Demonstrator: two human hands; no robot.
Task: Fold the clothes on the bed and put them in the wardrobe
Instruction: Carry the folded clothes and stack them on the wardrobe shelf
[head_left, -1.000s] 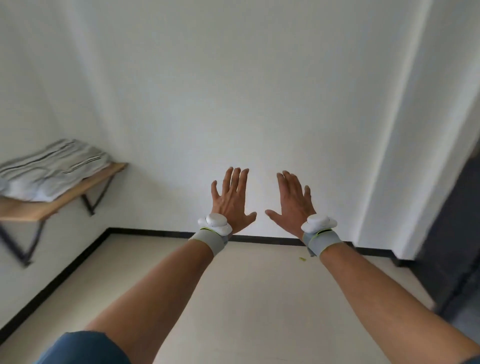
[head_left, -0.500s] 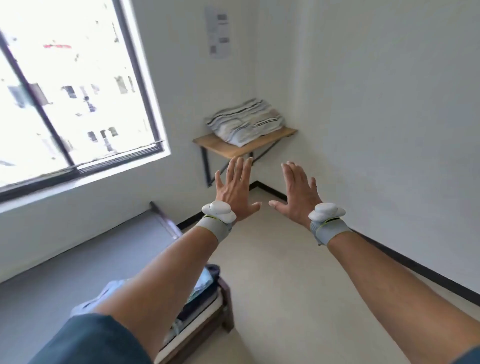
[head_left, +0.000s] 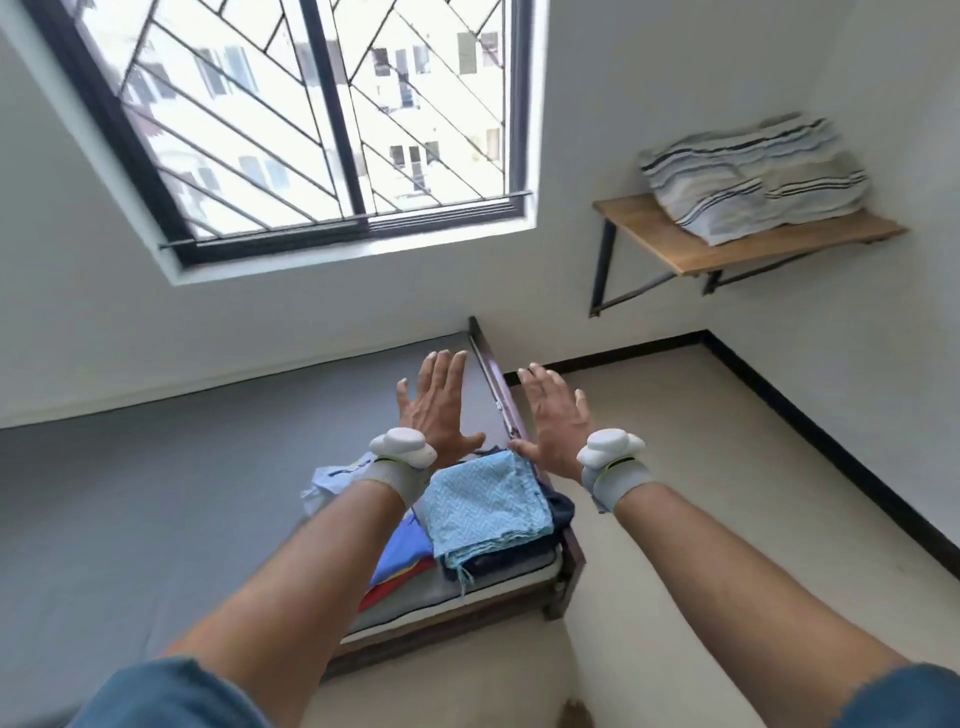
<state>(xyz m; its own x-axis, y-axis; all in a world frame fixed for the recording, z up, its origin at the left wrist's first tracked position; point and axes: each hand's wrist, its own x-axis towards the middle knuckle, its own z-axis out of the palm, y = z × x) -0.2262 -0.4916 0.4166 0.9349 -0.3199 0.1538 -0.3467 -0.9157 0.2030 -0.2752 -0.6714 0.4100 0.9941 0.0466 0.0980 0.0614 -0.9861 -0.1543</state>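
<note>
A pile of clothes lies at the near corner of the bed (head_left: 156, 493), which has a grey sheet. On top is a light blue patterned cloth (head_left: 485, 506) over dark garments (head_left: 563, 506). A blue and red garment (head_left: 402, 558) lies beside it, and a white one (head_left: 327, 478) shows behind my left wrist. My left hand (head_left: 439, 408) and my right hand (head_left: 553, 413) are held out in front of me above the pile, palms forward, fingers spread, holding nothing. No wardrobe is in sight.
A barred window (head_left: 311, 119) is on the wall above the bed. A wooden wall shelf (head_left: 748, 241) at the right carries a folded striped blanket (head_left: 753, 174). Beige floor (head_left: 701, 467) runs right of the bed's dark wooden frame (head_left: 569, 566).
The view has swung left from the bare wall corner to the window and bed, bringing the clothes pile into sight. Both hands stay raised and spread, empty.
</note>
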